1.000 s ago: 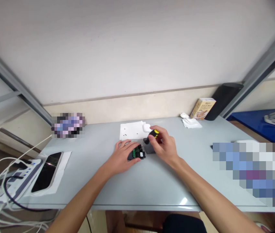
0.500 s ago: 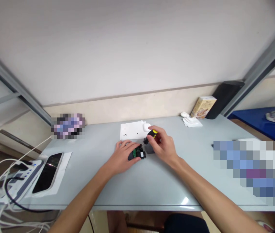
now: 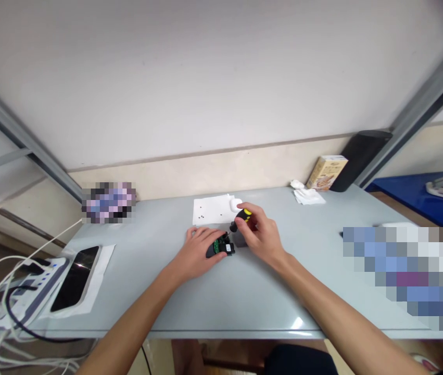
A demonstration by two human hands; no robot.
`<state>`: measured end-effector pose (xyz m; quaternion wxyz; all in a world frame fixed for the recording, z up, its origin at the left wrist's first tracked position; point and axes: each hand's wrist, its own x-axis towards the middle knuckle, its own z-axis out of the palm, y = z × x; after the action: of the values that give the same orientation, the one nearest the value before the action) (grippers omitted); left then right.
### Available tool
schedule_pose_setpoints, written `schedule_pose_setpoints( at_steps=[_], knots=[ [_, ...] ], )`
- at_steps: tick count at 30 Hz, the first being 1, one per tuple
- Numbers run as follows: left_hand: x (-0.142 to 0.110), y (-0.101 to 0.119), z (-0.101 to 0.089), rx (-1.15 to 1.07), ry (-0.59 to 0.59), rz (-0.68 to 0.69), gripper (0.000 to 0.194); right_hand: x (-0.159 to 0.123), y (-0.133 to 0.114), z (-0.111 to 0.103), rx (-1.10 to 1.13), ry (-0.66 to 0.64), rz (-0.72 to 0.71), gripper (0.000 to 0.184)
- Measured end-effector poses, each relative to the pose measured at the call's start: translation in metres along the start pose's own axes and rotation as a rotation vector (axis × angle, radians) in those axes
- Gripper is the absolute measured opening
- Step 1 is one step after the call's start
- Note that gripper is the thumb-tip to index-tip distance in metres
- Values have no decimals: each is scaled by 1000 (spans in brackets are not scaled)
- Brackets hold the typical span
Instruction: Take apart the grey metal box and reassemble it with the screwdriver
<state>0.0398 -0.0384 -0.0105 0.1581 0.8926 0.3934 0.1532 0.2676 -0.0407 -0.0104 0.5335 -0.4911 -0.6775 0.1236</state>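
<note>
My left hand [image 3: 198, 250] lies on a small black device [image 3: 221, 247] with a green circuit board showing, fingers curled over its left side and holding it against the grey table [image 3: 244, 291]. My right hand [image 3: 262, 237] is closed round a black and yellow screwdriver [image 3: 241, 219], whose tip points down at the device. Just behind lies a white paper sheet [image 3: 211, 209] with a few small dark screws [image 3: 201, 214] on it.
A phone [image 3: 75, 276] lies on white paper at the left, beside a power strip [image 3: 29, 291] with white cables. At the back right are crumpled tissues [image 3: 307, 195], a small carton [image 3: 326, 173] and a black cylinder [image 3: 364, 156]. A small white part [image 3: 236, 204] sits by the paper.
My right hand with the screwdriver has shifted slightly left, closer to the device. My left hand has stayed on the device.
</note>
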Motion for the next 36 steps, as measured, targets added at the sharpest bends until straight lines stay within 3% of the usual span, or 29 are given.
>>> schedule_pose_setpoints(
  at_steps=[8,15,19,23,28,36],
  knots=[
    [1,-2,4,19,19,8,43,3,-7,-2,36,-81,9,30],
    [3,-5,7,15,40,15,39,15,-21,-8,122,-369,-62,34],
    [3,-4,6,-17,39,-3,33,31,-32,-7,218,-489,-106,27],
    [3,-3,5,-68,35,-41,29,38,-37,9,416,-368,-12,11],
    [1,-4,7,-51,48,-6,18,30,-37,26,829,-184,274,38],
    [1,-1,6,-16,44,-18,17,26,-33,29,873,-42,349,39]
  ],
)
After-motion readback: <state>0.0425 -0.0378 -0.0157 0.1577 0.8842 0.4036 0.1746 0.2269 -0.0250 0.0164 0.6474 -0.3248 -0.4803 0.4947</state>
